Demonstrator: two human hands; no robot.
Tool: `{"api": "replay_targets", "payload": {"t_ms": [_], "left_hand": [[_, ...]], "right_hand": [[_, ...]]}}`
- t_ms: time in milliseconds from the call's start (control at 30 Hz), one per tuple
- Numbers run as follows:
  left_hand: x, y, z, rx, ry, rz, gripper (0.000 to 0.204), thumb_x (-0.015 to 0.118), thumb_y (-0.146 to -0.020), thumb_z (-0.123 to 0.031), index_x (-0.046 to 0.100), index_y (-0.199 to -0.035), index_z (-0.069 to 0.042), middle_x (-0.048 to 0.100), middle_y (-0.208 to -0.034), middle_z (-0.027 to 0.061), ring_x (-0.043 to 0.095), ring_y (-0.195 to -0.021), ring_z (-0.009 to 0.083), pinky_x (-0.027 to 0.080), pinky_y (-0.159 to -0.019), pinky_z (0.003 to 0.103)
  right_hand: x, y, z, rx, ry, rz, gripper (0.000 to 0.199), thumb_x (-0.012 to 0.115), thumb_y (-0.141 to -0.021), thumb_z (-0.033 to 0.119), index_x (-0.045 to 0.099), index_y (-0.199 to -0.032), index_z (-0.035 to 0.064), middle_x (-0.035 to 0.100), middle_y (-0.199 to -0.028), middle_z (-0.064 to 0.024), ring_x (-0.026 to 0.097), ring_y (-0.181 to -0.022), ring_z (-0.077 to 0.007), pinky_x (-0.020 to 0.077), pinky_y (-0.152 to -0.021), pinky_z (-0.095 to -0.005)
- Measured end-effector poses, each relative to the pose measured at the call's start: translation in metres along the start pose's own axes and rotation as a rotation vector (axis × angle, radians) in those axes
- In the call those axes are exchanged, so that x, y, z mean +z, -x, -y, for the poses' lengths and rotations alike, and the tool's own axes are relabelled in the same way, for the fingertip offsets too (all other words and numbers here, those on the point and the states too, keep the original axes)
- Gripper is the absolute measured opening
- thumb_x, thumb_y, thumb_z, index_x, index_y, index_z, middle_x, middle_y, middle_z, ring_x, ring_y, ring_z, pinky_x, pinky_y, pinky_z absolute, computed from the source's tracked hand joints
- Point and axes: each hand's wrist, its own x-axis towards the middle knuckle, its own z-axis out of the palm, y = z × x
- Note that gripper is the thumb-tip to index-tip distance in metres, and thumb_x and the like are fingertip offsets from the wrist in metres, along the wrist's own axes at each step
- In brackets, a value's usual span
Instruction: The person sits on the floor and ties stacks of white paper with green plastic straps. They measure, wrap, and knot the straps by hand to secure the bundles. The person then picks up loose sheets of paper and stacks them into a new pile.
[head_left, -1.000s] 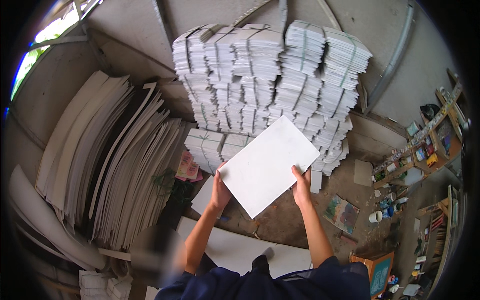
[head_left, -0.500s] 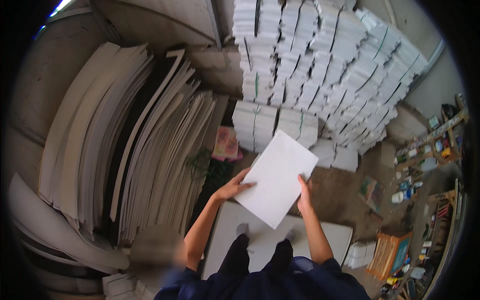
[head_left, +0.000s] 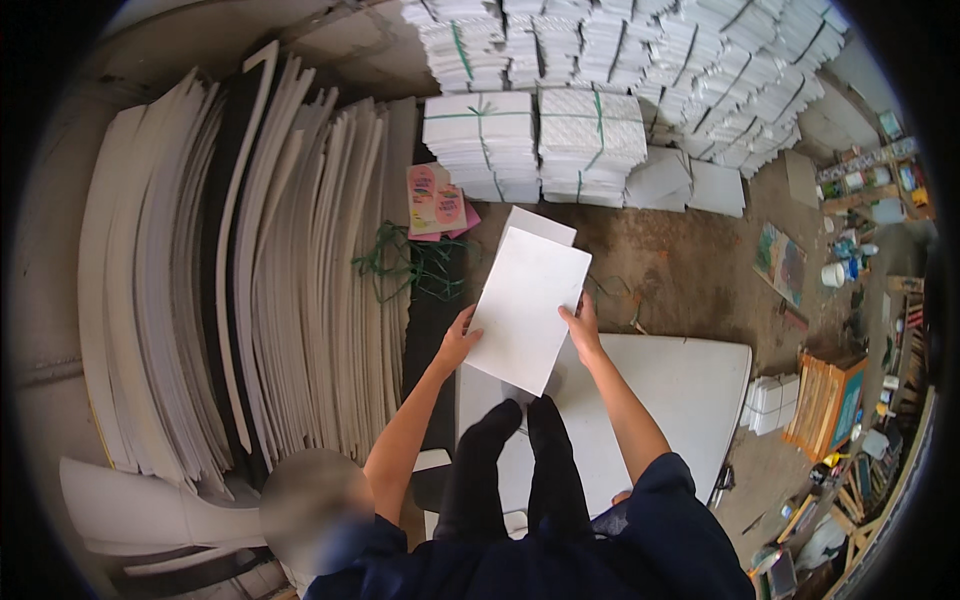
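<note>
My left hand (head_left: pixel 460 337) grips the left edge of a white rectangular board (head_left: pixel 531 305), thumb on its face and fingers behind it. On the opposite edge my right hand (head_left: pixel 580 326) holds the same board, its thumb also on top. The board is tilted, above my legs and a large white panel (head_left: pixel 660 400) on the floor. Beyond its far edge shows a second white piece (head_left: pixel 543 226); whether it is held too, I cannot tell.
Tall white sheets (head_left: pixel 330 270) stand on edge at left. Green string (head_left: pixel 410 262) and pink-and-white packets (head_left: pixel 436 200) lie near them. Tied white stacks (head_left: pixel 480 140) line the back. Wooden frames (head_left: pixel 825 405) stand at right. A blurred round shape (head_left: pixel 315 510) is beside my left arm.
The view has shifted, so the back stacks sit higher in it. The board has turned more upright and nearer my legs, with a second white piece now showing beyond it. Both hands keep their grip.
</note>
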Motion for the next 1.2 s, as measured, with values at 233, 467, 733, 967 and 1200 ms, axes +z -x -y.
{"api": "replay_targets", "payload": {"t_ms": [233, 467, 733, 967, 1200], "left_hand": [[0.027, -0.099, 0.088, 0.084, -0.135, -0.004, 0.052, 0.049, -0.077, 0.003, 0.03, -0.126, -0.001, 0.043, -0.121, 0.0135, 0.04, -0.113, 0.0199, 0.031, -0.093, 0.028], [0.039, -0.171, 0.156, 0.103, -0.255, -0.013, 0.055, 0.051, -0.076, 0.002, 0.029, -0.126, -0.001, 0.041, -0.121, 0.0147, 0.038, -0.115, 0.0224, 0.029, -0.095, 0.03], [0.029, -0.246, 0.184, 0.241, -0.698, -0.141, 0.065, 0.059, -0.074, -0.014, 0.025, -0.128, -0.006, 0.031, -0.126, 0.0193, 0.037, -0.111, 0.0335, 0.03, -0.093, 0.044], [0.054, -0.326, 0.176, 0.331, -1.037, -0.193, 0.078, 0.054, -0.076, -0.04, 0.01, -0.134, -0.011, 0.019, -0.133, 0.019, 0.03, -0.117, 0.0387, 0.031, -0.091, 0.049], [0.055, -0.342, 0.196, 0.331, -0.67, -0.119, 0.087, 0.063, -0.069, -0.034, 0.01, -0.133, -0.01, 0.024, -0.132, 0.0173, 0.04, -0.11, 0.0363, 0.042, -0.081, 0.044]], "right_hand": [[-0.018, -0.096, -0.113, -0.122, 0.105, -0.076, 0.064, 0.062, -0.069, 0.011, 0.029, -0.122, -0.0035, 0.043, -0.117, -0.0205, 0.041, -0.11, -0.0288, 0.0313, -0.092, -0.0349], [0.003, -0.161, -0.161, -0.157, 0.281, -0.179, 0.062, 0.063, -0.067, 0.007, 0.033, -0.119, -0.0044, 0.045, -0.114, -0.0213, 0.043, -0.108, -0.03, 0.0325, -0.091, -0.0364], [0.031, -0.227, -0.191, -0.048, 0.687, -0.427, 0.074, 0.062, -0.073, 0.026, 0.021, -0.128, -0.0004, 0.023, -0.13, -0.024, 0.029, -0.115, -0.0418, 0.0258, -0.094, -0.0484], [0.052, -0.263, -0.202, -0.171, 0.816, -0.49, 0.077, 0.06, -0.075, 0.032, 0.015, -0.133, 0.0092, 0.016, -0.131, -0.028, 0.022, -0.118, -0.0459, 0.0245, -0.094, -0.0504], [0.054, -0.264, -0.213, -0.324, 0.621, -0.489, 0.079, 0.062, -0.073, 0.026, 0.014, -0.132, 0.0079, 0.019, -0.129, -0.0285, 0.028, -0.116, -0.0424, 0.0321, -0.092, -0.0447]]}}
